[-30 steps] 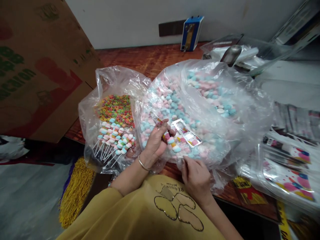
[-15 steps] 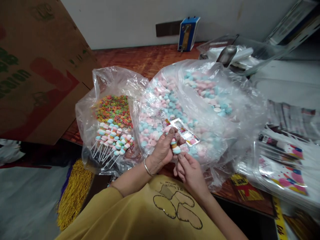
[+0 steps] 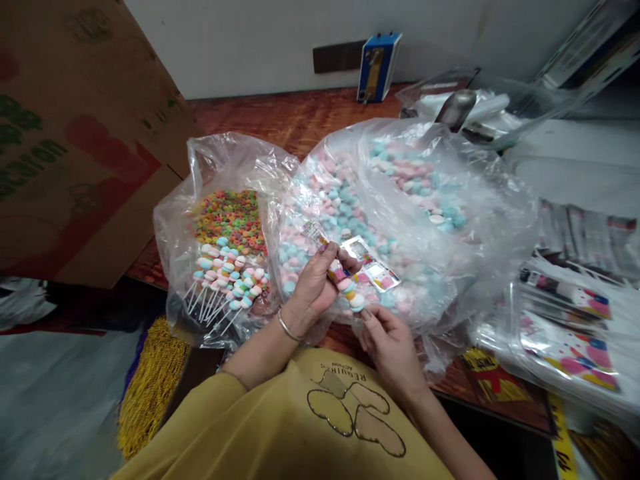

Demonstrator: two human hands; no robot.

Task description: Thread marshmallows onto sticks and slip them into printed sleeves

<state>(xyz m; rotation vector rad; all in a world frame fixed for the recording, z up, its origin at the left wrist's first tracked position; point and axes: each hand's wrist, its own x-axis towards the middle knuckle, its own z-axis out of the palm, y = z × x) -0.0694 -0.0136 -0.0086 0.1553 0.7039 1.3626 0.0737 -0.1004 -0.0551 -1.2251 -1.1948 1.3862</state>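
Observation:
My left hand (image 3: 320, 277) pinches a narrow printed wrapper (image 3: 316, 233) over the bag of pastel marshmallows. From the wrapper's lower end sticks out a candy skewer (image 3: 350, 293) with pastel pieces and an orange ring. At its lower tip, my right hand (image 3: 387, 337) is closed in a pinch on the skewer's end. Just beyond my left hand, a second printed wrapper (image 3: 373, 265) lies on the large clear bag (image 3: 400, 193). Finished-looking candy skewers (image 3: 225, 273) rest at the left on a bag of coloured rings (image 3: 227, 217).
A cardboard box (image 3: 85, 133) stands at the left. On the table (image 3: 280, 110) are a blue device (image 3: 379, 67) near the wall and a metal scoop (image 3: 456, 110) in a clear tray. Stacks of printed wrappers (image 3: 565, 333) lie at the right.
The wrapper now covers more of the skewer's upper part. My right hand has moved slightly right and down, and my left hand slightly left.

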